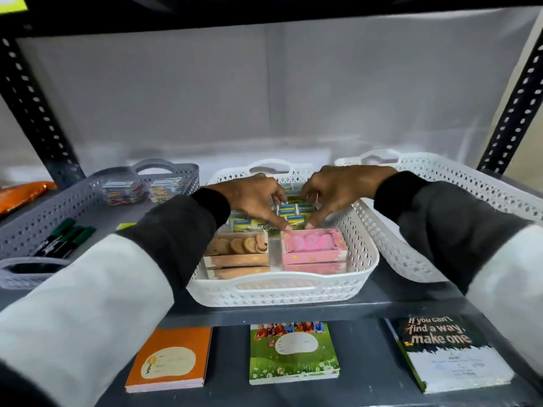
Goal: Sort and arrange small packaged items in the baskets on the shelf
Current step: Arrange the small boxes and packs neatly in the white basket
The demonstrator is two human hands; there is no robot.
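A white perforated basket [360, 254] stands in the middle of the shelf. Its front holds tan boxes [238, 251] on the left and pink boxes [311, 249] on the right. Behind them lie several small blue and yellow packets [293, 211]. My left hand [249, 198] and my right hand [340, 189] both reach into the basket, fingers curled down onto these small packets. Thumbs and fingertips touch the packets near the pink box's far edge. Whether either hand actually grips a packet is hidden by the fingers.
A grey basket [53, 212] on the left holds green markers [66, 237] and clear packs of coloured clips [138, 188]. Another white basket [458, 183] stands at the right. Three notebooks [293, 352] lie on the lower shelf. Black slotted uprights [32, 107] frame the shelf.
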